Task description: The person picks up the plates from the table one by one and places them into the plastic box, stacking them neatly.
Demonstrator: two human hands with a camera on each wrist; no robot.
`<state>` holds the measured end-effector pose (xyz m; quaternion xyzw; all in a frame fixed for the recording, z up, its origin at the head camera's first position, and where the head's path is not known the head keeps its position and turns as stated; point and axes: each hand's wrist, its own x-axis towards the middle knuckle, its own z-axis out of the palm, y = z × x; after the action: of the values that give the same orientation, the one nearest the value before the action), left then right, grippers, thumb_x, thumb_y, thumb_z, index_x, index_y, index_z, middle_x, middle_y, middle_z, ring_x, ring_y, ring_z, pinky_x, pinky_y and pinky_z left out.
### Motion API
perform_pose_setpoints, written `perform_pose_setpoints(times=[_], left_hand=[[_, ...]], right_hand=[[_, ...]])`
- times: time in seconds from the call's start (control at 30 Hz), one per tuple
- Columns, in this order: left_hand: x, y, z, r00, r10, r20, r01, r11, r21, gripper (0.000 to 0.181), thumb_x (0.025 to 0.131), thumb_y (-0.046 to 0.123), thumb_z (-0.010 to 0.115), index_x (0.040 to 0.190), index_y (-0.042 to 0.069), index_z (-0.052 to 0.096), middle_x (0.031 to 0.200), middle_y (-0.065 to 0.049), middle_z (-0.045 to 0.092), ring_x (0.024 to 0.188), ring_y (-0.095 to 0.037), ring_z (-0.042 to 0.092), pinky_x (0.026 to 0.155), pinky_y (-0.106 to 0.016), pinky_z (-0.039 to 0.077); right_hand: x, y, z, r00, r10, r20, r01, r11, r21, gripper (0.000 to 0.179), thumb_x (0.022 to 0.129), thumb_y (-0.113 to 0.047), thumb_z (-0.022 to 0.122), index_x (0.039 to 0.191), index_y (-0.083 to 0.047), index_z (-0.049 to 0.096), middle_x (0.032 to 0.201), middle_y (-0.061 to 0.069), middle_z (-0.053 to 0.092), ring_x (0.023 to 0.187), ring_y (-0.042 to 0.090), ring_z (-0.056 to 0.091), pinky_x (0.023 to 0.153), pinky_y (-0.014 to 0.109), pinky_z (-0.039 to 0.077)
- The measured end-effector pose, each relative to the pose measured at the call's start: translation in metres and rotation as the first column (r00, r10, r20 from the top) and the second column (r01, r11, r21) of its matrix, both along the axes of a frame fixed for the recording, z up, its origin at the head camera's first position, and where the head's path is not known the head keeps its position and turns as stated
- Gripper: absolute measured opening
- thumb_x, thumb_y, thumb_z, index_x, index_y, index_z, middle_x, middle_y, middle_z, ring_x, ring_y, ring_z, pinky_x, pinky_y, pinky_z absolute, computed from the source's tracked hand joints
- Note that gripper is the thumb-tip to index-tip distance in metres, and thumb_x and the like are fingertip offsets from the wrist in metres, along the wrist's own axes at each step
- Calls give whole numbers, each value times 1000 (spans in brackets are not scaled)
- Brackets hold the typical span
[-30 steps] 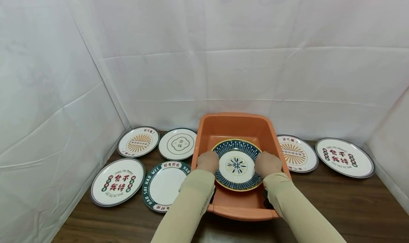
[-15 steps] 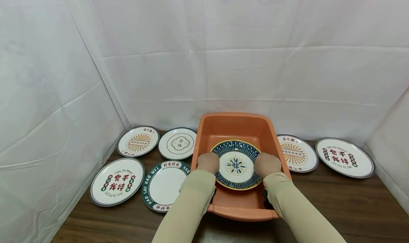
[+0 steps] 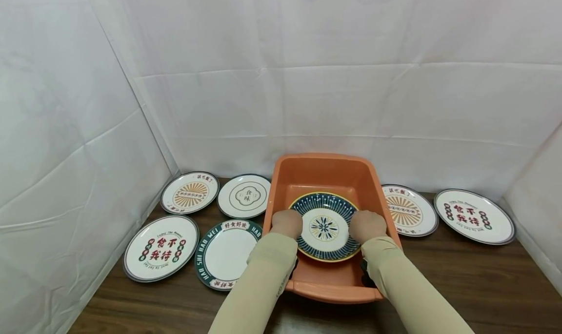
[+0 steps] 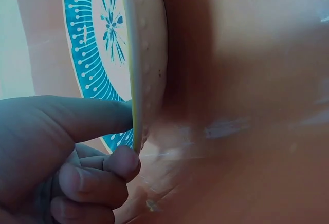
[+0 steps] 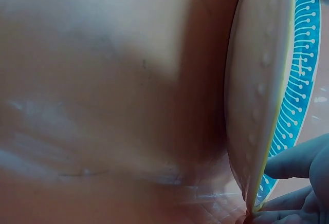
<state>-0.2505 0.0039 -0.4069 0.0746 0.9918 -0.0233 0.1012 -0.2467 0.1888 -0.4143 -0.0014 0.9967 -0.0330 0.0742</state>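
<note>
A round plate (image 3: 325,227) with a dark blue patterned rim, yellow edge and white flowered centre is inside an orange plastic tub (image 3: 325,293). My left hand (image 3: 287,223) pinches its left edge, thumb above and curled fingers at the rim in the left wrist view. On the opposite side my right hand (image 3: 368,226) pinches the right edge, with fingertips (image 5: 282,162) at the yellow rim in the right wrist view. The plate's underside (image 4: 151,44) faces the tub's floor (image 4: 247,172); whether it touches the floor I cannot tell.
Left of the tub lie several white plates, among them a green-rimmed plate (image 3: 203,256) and a red-lettered plate (image 3: 161,248). Two plates lie right: a sunburst plate (image 3: 404,211) and another lettered plate (image 3: 474,217). White cloth (image 3: 325,105) hangs behind the brown table (image 3: 474,280).
Within the tub the plate has shifted very slightly to the left, both hands still gripping it. Otherwise the scene looks the same.
</note>
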Motion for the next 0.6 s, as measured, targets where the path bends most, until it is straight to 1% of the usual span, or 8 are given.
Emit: perform_pose_setpoints(times=[0.17, 0.27, 0.33, 0.43, 0.5, 0.53, 0.57, 0.6], left_hand=[[-4, 4, -1, 999, 41, 15, -42, 998, 49, 19, 93, 20, 55, 100, 6, 67, 79, -4, 61, 66, -15, 58, 64, -34, 53], [-7, 8, 0, 998, 65, 9, -66, 995, 80, 25, 94, 21, 53, 109, 4, 64, 86, -5, 63, 69, -16, 60, 65, -36, 54], [-8, 11, 0, 998, 66, 4, -66, 993, 98, 27, 94, 21, 54, 112, 3, 62, 89, -6, 64, 70, -16, 61, 65, -37, 53], [-10, 12, 2, 998, 64, -2, -63, 985, 159, 38, 91, 24, 58, 123, 3, 56, 91, -7, 65, 71, -18, 60, 63, -38, 53], [-11, 9, 3, 997, 71, 5, -70, 968, 241, 47, 89, 25, 59, 130, 4, 49, 90, -8, 64, 70, -19, 60, 61, -38, 51], [-11, 6, 4, 997, 75, 6, -74, 954, 289, 52, 88, 26, 59, 134, 5, 46, 91, -8, 64, 70, -19, 59, 60, -39, 50], [-11, 2, 6, 997, 79, 9, -78, 936, 344, 55, 88, 27, 58, 137, 5, 42, 89, -9, 64, 68, -20, 58, 58, -39, 49], [-9, -3, 8, 996, 85, 12, -83, 914, 398, 53, 89, 27, 57, 135, 5, 43, 87, -8, 63, 67, -21, 58, 57, -38, 47]], right_hand=[[0, 1, 3, 999, -38, 14, 38, 999, -25, 17, 85, -13, 57, 77, 1, 63, 67, 9, 57, 59, 23, 55, 53, 38, 49], [-1, 5, 5, 999, -54, 5, 54, 998, -42, 18, 85, -13, 57, 80, 3, 64, 69, 10, 57, 60, 24, 55, 54, 39, 49], [-2, 8, 7, 998, -66, -8, 65, 996, -62, 20, 85, -13, 57, 89, 6, 63, 72, 12, 59, 61, 25, 57, 55, 40, 50], [-3, 11, 10, 994, -86, -61, 78, 990, -121, 30, 87, -13, 54, 109, 8, 56, 77, 16, 59, 63, 27, 57, 57, 43, 50], [-3, 10, 12, 990, -84, -115, 61, 979, -192, 42, 88, -12, 50, 126, 6, 48, 71, 17, 59, 55, 25, 53, 50, 40, 46], [-2, 9, 14, 986, -76, -149, 40, 972, -231, 44, 89, -12, 49, 129, 4, 46, 67, 17, 58, 51, 24, 51, 47, 38, 43], [-1, 7, 15, 979, -61, -193, 10, 967, -256, 45, 89, -12, 49, 132, 3, 45, 62, 15, 57, 47, 22, 47, 44, 35, 39], [0, 5, 18, 974, -51, -221, -13, 960, -280, 47, 90, -13, 48, 134, 0, 44, 59, 13, 55, 43, 21, 44, 42, 34, 36]])
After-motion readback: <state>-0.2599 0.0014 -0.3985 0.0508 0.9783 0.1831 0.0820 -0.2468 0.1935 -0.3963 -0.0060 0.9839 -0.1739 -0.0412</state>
